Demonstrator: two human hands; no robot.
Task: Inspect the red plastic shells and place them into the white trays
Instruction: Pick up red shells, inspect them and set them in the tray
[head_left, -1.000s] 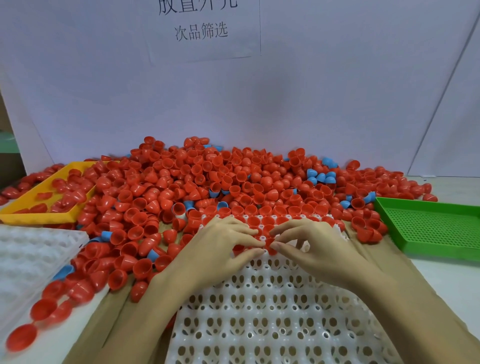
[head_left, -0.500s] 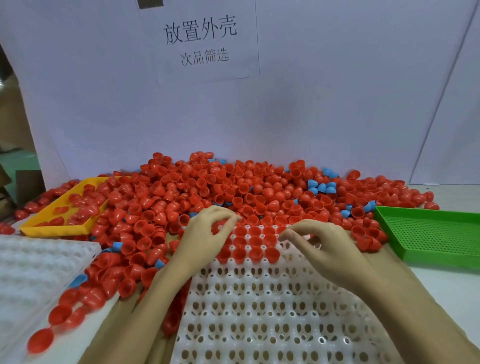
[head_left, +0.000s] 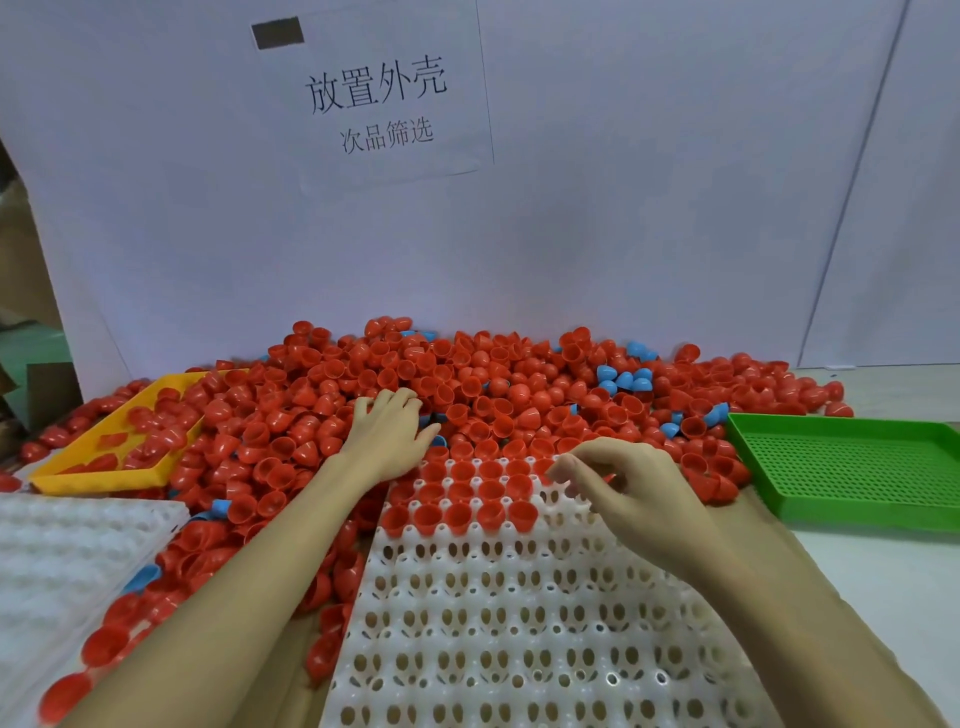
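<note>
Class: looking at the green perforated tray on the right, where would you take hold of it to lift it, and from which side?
Grip the green perforated tray by its raised near rim, coming from the front. It lies flat, and red shells crowd its left edge.

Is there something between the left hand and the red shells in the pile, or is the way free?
Nothing visible stands between them. The left hand already lies on the pile of red shells, fingers spread over it. The empty cells of the white tray just beside the pile are uncovered too; only the right hand hovers over its far right part.
</note>
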